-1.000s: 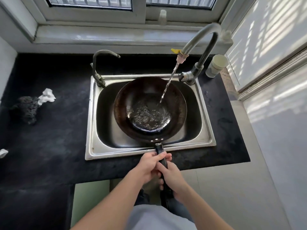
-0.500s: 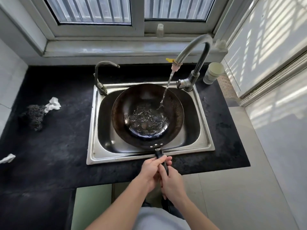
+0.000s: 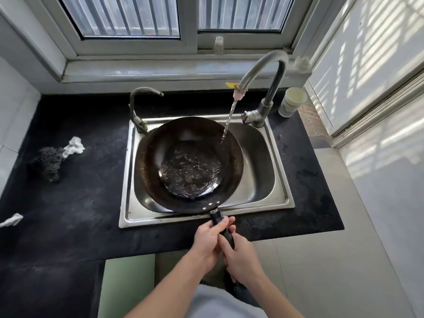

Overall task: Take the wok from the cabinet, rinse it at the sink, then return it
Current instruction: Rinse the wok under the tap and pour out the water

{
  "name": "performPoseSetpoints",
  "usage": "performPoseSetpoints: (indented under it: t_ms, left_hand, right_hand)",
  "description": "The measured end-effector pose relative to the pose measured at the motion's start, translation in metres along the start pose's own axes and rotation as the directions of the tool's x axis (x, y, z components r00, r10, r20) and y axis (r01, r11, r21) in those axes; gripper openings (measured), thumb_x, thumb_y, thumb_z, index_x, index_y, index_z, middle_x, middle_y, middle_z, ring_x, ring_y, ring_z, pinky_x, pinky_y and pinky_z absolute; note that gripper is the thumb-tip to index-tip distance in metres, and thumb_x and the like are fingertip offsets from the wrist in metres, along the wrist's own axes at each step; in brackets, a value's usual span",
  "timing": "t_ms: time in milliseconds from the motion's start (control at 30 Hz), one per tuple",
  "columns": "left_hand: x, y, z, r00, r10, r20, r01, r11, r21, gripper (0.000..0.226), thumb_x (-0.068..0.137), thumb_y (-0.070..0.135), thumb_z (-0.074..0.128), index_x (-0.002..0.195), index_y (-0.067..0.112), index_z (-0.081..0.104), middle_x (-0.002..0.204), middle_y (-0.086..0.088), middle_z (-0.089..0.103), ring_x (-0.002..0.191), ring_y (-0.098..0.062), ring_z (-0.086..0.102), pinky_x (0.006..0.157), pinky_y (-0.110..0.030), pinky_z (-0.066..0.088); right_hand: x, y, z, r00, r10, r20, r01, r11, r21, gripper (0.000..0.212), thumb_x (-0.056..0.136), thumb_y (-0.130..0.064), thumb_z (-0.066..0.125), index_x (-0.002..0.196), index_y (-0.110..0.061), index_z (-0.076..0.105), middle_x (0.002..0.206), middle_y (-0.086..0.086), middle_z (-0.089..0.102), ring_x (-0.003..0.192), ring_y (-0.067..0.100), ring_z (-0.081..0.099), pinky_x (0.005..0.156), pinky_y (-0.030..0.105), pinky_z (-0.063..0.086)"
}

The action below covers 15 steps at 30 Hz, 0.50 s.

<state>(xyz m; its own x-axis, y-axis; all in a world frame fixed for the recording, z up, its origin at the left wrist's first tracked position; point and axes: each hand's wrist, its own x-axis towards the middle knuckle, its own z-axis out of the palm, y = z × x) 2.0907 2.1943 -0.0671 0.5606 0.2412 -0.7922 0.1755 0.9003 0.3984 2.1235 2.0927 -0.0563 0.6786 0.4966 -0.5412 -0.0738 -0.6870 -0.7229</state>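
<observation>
You are sliding the wok (image 3: 160, 157) toward the left of the frame inside the sink (image 3: 282, 173), so more bare steel is showing on the right of the basin. The water stream (image 3: 229, 118) is no longer falling in the middle; it is hitting the wok's right wall near the rim. More of the window (image 3: 128, 17) is showing at the top.

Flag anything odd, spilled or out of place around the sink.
Nothing spilled or damaged. Minor: the stream from the tap strikes the wok on its right wall near the rim, not its middle. On the black counter left of the sink, one crumpled white scrap lies against a steel scourer, another scrap at the picture's left edge.
</observation>
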Motion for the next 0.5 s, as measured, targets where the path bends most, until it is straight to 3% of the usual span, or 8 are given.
performPoseSetpoints:
  t_ms: [133,333,500]
  left_hand:
    - [0.005,-0.009,0.011,1.0,-0.018,-0.013,0.018,0.999,0.051,0.028,0.092,0.007,0.065,0.113,-0.01,0.064,0.093,-0.011,0.072,0.083,-0.022,0.065,0.071,-0.034,0.058]
    - [0.017,0.0,0.038,1.0,-0.002,0.022,0.001,0.999,0.036,0.012,0.092,0.005,0.063,0.098,-0.005,0.063,0.08,-0.013,0.061,0.073,-0.021,0.06,0.066,-0.029,0.057]
    - [0.02,0.015,0.042,0.999,0.049,0.008,-0.049,0.998,-0.039,0.01,0.092,0.005,0.063,0.096,-0.004,0.063,0.077,-0.01,0.064,0.07,-0.018,0.06,0.065,-0.028,0.057]
  right_hand:
    - [0.0,0.007,-0.013,0.999,0.038,-0.017,-0.039,0.999,-0.016,0.031,0.097,-0.038,0.056,0.069,-0.024,0.057,0.053,-0.006,0.061,0.047,0.003,0.056,0.049,0.019,0.042]
    - [0.022,0.006,-0.03,0.999,0.03,-0.045,-0.035,0.993,-0.111,0.034,0.093,-0.043,0.055,0.106,-0.014,0.067,0.09,-0.002,0.073,0.08,0.014,0.068,0.067,0.027,0.053]
    - [0.035,-0.014,-0.033,1.0,-0.018,-0.001,0.018,0.987,-0.158,0.03,0.091,-0.039,0.058,0.105,-0.015,0.067,0.095,0.002,0.073,0.081,0.017,0.069,0.068,0.031,0.054]
